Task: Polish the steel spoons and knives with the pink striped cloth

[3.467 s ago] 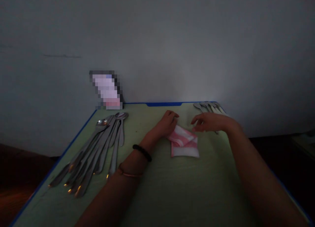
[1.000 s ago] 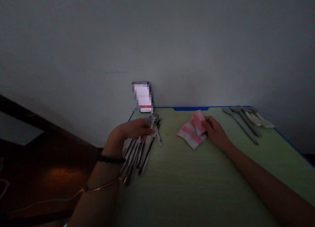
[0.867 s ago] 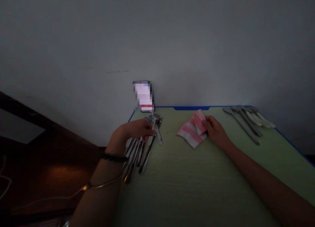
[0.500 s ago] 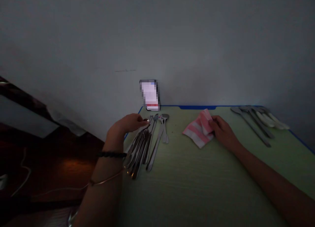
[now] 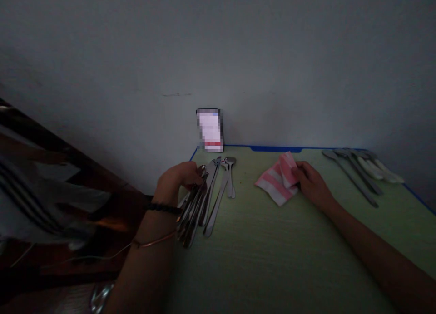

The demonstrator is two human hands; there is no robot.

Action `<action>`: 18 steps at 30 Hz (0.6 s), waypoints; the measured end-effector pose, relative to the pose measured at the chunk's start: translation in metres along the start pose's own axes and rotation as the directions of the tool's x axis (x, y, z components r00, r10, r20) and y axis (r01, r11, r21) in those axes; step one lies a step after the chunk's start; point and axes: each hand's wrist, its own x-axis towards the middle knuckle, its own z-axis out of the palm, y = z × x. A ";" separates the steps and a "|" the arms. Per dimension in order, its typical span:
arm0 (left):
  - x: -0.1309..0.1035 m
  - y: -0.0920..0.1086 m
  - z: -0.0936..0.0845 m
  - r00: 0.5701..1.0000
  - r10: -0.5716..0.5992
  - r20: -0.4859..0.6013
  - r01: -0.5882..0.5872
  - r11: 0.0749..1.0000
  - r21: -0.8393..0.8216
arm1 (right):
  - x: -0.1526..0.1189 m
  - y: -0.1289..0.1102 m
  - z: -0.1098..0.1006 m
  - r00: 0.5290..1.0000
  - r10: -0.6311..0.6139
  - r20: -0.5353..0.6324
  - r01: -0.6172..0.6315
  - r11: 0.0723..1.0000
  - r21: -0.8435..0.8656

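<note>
At the left side of the table, my left hand [image 5: 182,175] bends its fingers over the far end of a pile of metal cutlery [image 5: 195,214]. Its fingertips are closed among the upper ends of the pieces, and the exact piece between them is hidden. Just right of the pile lie a few separate spoons [image 5: 230,178], handles toward me. Over the middle right of the table, my right hand [image 5: 311,182] pinches a pink and white striped cloth [image 5: 277,180] by its right edge. The cloth hangs loosely, partly folded.
A phone [image 5: 211,130] leans against the wall behind the pile. Long-handled spoons [image 5: 354,180] and white-handled utensils [image 5: 381,166] lie at the back right of the green table [image 5: 272,259]. At far left, a person's striped clothing [image 5: 30,200] shows, blurred.
My left hand has lowered, curling its fingers in among the cutlery ends. My right hand holds the cloth much as before. A person in striped clothing has come into view at the left.
</note>
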 end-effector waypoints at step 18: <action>-0.030 0.015 -0.018 0.974 0.175 -0.141 -0.180 0.984 -0.017 | 0.002 0.000 0.000 0.997 0.069 -0.021 -0.063 0.978 0.200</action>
